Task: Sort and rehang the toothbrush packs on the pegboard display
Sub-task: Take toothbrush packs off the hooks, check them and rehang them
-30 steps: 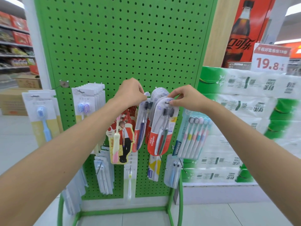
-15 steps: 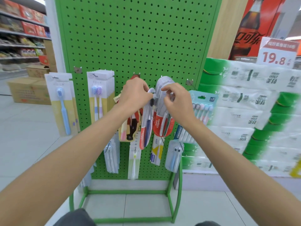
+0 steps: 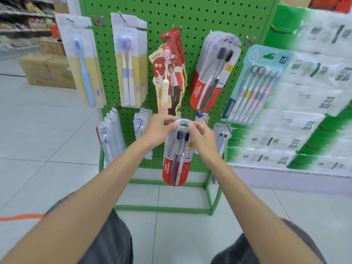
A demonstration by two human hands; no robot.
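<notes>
One left hand (image 3: 157, 129), one right hand (image 3: 204, 139) pinch one pack (image 3: 176, 164)

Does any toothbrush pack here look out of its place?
Yes. One red-and-clear Colgate toothbrush pack is off the hooks, pinched at its top by the left hand and the right hand; the matching stack hangs higher.

Tissue packs (image 3: 308, 96) are blurring, print unreadable. Pegboard (image 3: 190, 14) is running off the top edge. Lower-row pack (image 3: 140, 121) is hiding behind the left hand (image 3: 158, 128).
</notes>
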